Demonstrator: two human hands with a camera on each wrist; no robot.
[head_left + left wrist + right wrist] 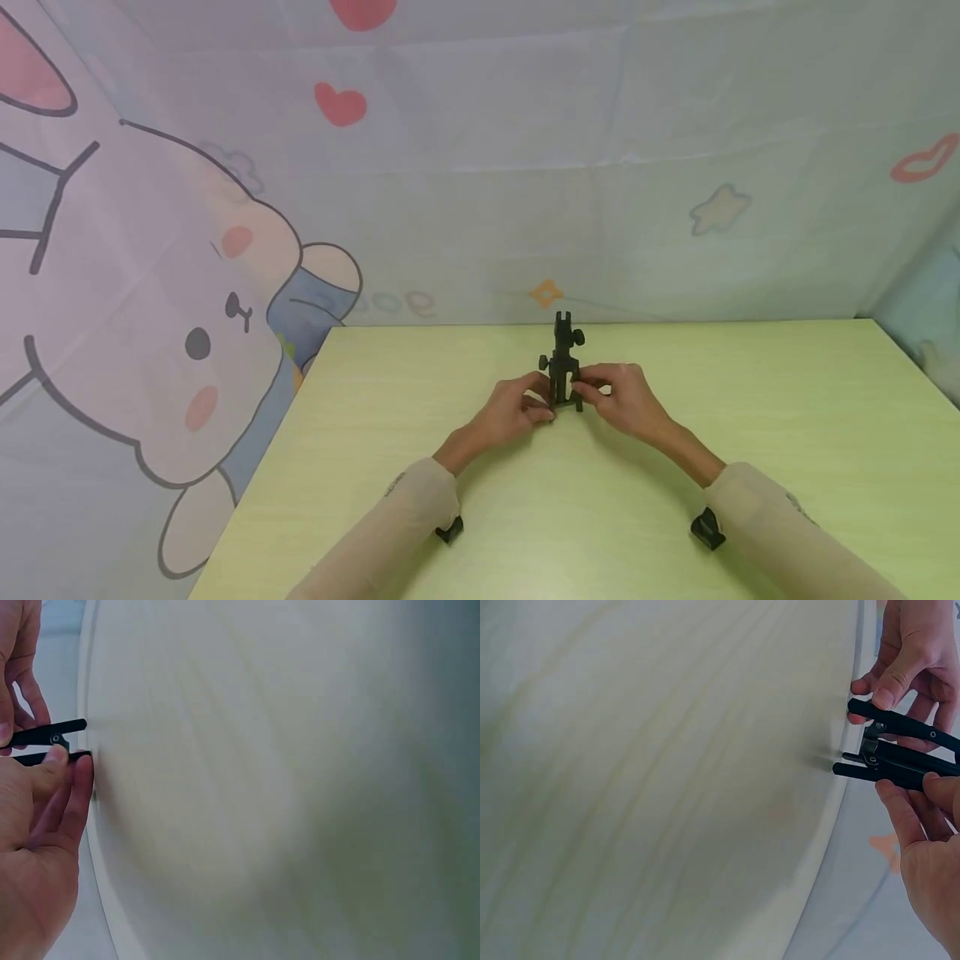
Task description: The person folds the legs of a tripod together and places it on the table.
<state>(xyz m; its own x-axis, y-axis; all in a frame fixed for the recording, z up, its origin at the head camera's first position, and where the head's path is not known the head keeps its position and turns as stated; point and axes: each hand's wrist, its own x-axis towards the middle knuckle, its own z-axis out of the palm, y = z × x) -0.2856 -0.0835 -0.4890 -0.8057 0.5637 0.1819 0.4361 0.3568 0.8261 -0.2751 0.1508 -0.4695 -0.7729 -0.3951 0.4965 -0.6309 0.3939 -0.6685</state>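
A small black tripod (563, 346) stands upright on the table near its back edge, with knobs at its sides and a forked top. My left hand (516, 408) pinches its left leg low down, close to the tabletop. On the other side, my right hand (621, 402) holds the right leg between thumb and fingers. In the right wrist view the tripod legs (904, 756) are slightly spread, joined by a small hinged brace (871, 741). Only the leg ends (71, 727) show between the hands in the left wrist view; the tripod's top is out of frame there.
The pale yellow-green table (570, 517) reaches toward me and to both sides. Behind it hangs a printed cloth backdrop (480, 183) with hearts, a star and a large cartoon animal. Dark devices (707, 529) are strapped at both sleeves.
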